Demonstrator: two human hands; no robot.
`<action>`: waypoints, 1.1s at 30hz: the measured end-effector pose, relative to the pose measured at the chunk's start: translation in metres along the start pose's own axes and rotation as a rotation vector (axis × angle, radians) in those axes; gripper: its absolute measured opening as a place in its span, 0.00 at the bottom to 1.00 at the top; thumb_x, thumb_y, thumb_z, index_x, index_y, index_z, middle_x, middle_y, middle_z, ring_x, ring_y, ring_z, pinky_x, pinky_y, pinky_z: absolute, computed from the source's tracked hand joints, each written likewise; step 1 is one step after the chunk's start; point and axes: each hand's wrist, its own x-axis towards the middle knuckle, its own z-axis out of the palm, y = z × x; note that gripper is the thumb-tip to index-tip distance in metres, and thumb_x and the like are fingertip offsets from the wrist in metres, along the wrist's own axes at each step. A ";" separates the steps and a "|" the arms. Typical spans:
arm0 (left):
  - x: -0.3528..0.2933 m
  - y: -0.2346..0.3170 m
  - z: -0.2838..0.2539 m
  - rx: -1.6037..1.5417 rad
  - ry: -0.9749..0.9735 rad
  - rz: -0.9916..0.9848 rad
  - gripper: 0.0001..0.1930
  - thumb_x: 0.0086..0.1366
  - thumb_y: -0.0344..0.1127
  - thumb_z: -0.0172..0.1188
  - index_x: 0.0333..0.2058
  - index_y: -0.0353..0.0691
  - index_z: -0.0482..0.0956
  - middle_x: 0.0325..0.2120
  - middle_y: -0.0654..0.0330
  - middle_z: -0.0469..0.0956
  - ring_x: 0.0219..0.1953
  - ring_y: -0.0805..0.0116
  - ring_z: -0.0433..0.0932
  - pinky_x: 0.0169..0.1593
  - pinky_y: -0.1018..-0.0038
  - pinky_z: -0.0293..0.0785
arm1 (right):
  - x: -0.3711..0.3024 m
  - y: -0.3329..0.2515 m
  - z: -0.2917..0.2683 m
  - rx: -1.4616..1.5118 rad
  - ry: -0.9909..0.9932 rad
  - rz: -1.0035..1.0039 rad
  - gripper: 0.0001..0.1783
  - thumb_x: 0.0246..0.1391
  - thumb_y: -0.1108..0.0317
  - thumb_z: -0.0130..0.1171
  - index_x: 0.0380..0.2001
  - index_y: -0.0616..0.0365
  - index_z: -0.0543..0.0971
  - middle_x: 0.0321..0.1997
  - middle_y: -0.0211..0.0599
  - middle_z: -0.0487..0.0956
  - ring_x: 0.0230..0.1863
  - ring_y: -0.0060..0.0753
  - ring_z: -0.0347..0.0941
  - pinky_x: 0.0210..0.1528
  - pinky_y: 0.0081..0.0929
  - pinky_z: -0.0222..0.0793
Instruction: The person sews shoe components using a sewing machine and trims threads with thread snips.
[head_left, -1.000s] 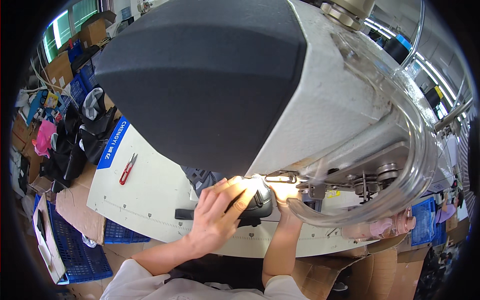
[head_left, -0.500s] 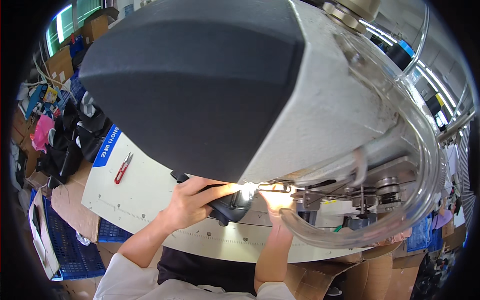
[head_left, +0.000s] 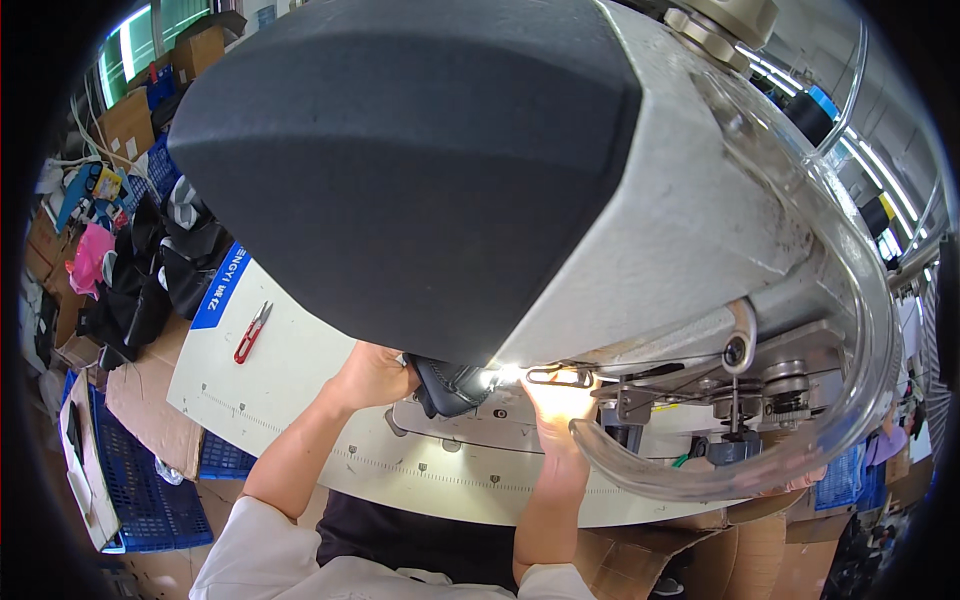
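A sewing machine (head_left: 400, 180) with a black cover and off-white body fills the upper middle. Below its lower edge, my left hand (head_left: 376, 376) is closed on the left end of a black, leather-like piece (head_left: 452, 388) with a curved, folded shape. Part of that piece and some of my left fingers disappear behind the machine cover. Under the bright lamp light, my right hand (head_left: 558, 405) is beside the needle area, to the right of the piece. Metal machine parts and glare hide its fingers, so its grip does not show.
Red-handled thread snips (head_left: 252, 335) lie on the pale work table (head_left: 300, 400), left of my left hand. A clear tube (head_left: 700, 487) loops around the machine's right side. Blue crates (head_left: 150, 480), cardboard and a heap of black fabric pieces (head_left: 130, 300) stand at the left.
My left fingers lay stretched across the black piece; now the hand has drawn back to its left end. The piece has shifted up and turned, exposing the plate below. My right hand stays nearly in place.
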 end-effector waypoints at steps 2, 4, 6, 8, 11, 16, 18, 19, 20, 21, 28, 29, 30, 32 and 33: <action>-0.002 -0.003 0.002 -0.013 0.010 -0.002 0.28 0.40 0.11 0.56 0.41 0.44 0.83 0.40 0.61 0.80 0.44 0.60 0.78 0.46 0.70 0.74 | 0.002 -0.003 0.000 -0.004 -0.010 0.003 0.10 0.46 0.81 0.66 0.26 0.58 0.75 0.26 0.26 0.75 0.28 0.20 0.69 0.32 0.22 0.69; -0.005 -0.018 0.015 0.019 0.093 0.083 0.28 0.41 0.11 0.56 0.42 0.45 0.83 0.41 0.61 0.80 0.44 0.59 0.78 0.48 0.70 0.73 | -0.001 -0.008 -0.004 -0.009 -0.022 0.009 0.10 0.46 0.81 0.66 0.26 0.58 0.75 0.26 0.26 0.75 0.28 0.20 0.69 0.32 0.22 0.69; -0.011 -0.024 0.016 0.041 0.100 0.043 0.28 0.41 0.11 0.56 0.42 0.44 0.83 0.41 0.60 0.80 0.44 0.58 0.78 0.48 0.70 0.73 | 0.001 -0.007 0.000 -0.015 -0.035 0.015 0.10 0.46 0.81 0.67 0.25 0.58 0.75 0.25 0.26 0.75 0.27 0.20 0.69 0.32 0.22 0.69; -0.015 -0.029 0.022 0.059 0.109 0.005 0.28 0.41 0.11 0.56 0.41 0.44 0.83 0.40 0.60 0.80 0.45 0.57 0.77 0.48 0.70 0.73 | 0.000 -0.007 0.004 -0.024 -0.048 0.021 0.10 0.45 0.81 0.67 0.25 0.58 0.75 0.25 0.26 0.75 0.27 0.20 0.69 0.32 0.22 0.69; -0.010 -0.019 0.025 -0.047 0.197 0.020 0.27 0.40 0.12 0.56 0.40 0.42 0.84 0.39 0.59 0.81 0.43 0.56 0.78 0.48 0.70 0.73 | 0.001 0.002 -0.002 -0.036 -0.050 0.018 0.10 0.45 0.81 0.67 0.25 0.58 0.75 0.25 0.26 0.75 0.27 0.20 0.69 0.32 0.22 0.68; -0.012 0.046 0.020 0.134 0.219 -0.045 0.25 0.39 0.11 0.54 0.37 0.37 0.84 0.36 0.55 0.81 0.38 0.59 0.80 0.43 0.71 0.75 | -0.001 -0.009 -0.010 -0.276 -0.190 0.097 0.06 0.48 0.79 0.67 0.27 0.60 0.78 0.27 0.27 0.77 0.27 0.20 0.69 0.32 0.23 0.67; -0.010 0.061 0.023 0.122 0.234 -0.015 0.25 0.39 0.10 0.55 0.38 0.36 0.84 0.36 0.55 0.81 0.38 0.60 0.80 0.43 0.72 0.76 | 0.003 -0.021 -0.012 -0.225 -0.263 0.213 0.04 0.49 0.77 0.67 0.26 0.61 0.80 0.26 0.28 0.79 0.26 0.20 0.70 0.31 0.23 0.68; -0.010 0.062 0.026 0.116 0.259 0.001 0.25 0.38 0.10 0.55 0.37 0.36 0.84 0.36 0.55 0.81 0.37 0.60 0.80 0.42 0.72 0.76 | 0.002 -0.022 -0.008 -0.213 -0.239 0.230 0.04 0.49 0.76 0.67 0.26 0.61 0.80 0.26 0.28 0.79 0.26 0.20 0.70 0.31 0.23 0.67; -0.010 0.062 0.028 0.109 0.286 0.017 0.25 0.38 0.09 0.55 0.37 0.35 0.84 0.36 0.56 0.81 0.37 0.60 0.80 0.42 0.73 0.75 | 0.003 -0.022 -0.005 -0.200 -0.216 0.247 0.04 0.49 0.76 0.67 0.26 0.61 0.80 0.26 0.28 0.78 0.26 0.20 0.70 0.31 0.23 0.67; -0.010 0.062 0.030 0.103 0.281 0.020 0.25 0.38 0.09 0.55 0.37 0.35 0.84 0.36 0.56 0.81 0.37 0.60 0.80 0.42 0.73 0.75 | 0.002 -0.023 -0.006 -0.188 -0.194 0.263 0.04 0.49 0.76 0.67 0.26 0.61 0.80 0.26 0.28 0.78 0.26 0.20 0.70 0.31 0.23 0.67; -0.009 0.054 0.026 0.125 0.294 0.013 0.24 0.38 0.10 0.54 0.36 0.34 0.84 0.35 0.55 0.82 0.37 0.60 0.80 0.43 0.73 0.75 | 0.000 -0.029 0.002 -0.076 -0.107 0.386 0.05 0.50 0.73 0.66 0.26 0.61 0.80 0.25 0.28 0.78 0.26 0.20 0.70 0.31 0.23 0.67; -0.010 0.052 0.026 0.146 0.288 0.006 0.24 0.37 0.11 0.53 0.35 0.34 0.84 0.35 0.54 0.82 0.37 0.59 0.80 0.43 0.73 0.75 | 0.000 -0.030 0.005 -0.062 -0.094 0.402 0.05 0.50 0.72 0.66 0.26 0.61 0.80 0.25 0.28 0.78 0.26 0.20 0.70 0.31 0.23 0.67; -0.010 0.052 0.027 0.145 0.290 0.006 0.24 0.37 0.11 0.53 0.35 0.34 0.84 0.35 0.54 0.82 0.37 0.59 0.80 0.43 0.73 0.75 | -0.001 -0.031 0.002 -0.048 -0.080 0.419 0.05 0.50 0.72 0.66 0.26 0.61 0.80 0.25 0.28 0.78 0.26 0.20 0.69 0.31 0.23 0.67; -0.008 0.052 0.026 0.132 0.271 -0.064 0.23 0.37 0.12 0.52 0.35 0.33 0.83 0.34 0.53 0.82 0.37 0.57 0.80 0.43 0.72 0.75 | -0.006 -0.034 0.000 -0.015 -0.053 0.447 0.06 0.50 0.71 0.66 0.26 0.61 0.80 0.25 0.28 0.77 0.26 0.20 0.69 0.30 0.24 0.67; -0.008 0.050 0.026 0.132 0.271 -0.061 0.23 0.37 0.12 0.52 0.35 0.33 0.83 0.34 0.53 0.82 0.37 0.57 0.80 0.43 0.72 0.75 | -0.004 -0.033 0.006 0.002 -0.038 0.460 0.06 0.50 0.70 0.66 0.26 0.61 0.80 0.25 0.28 0.77 0.26 0.20 0.69 0.30 0.24 0.67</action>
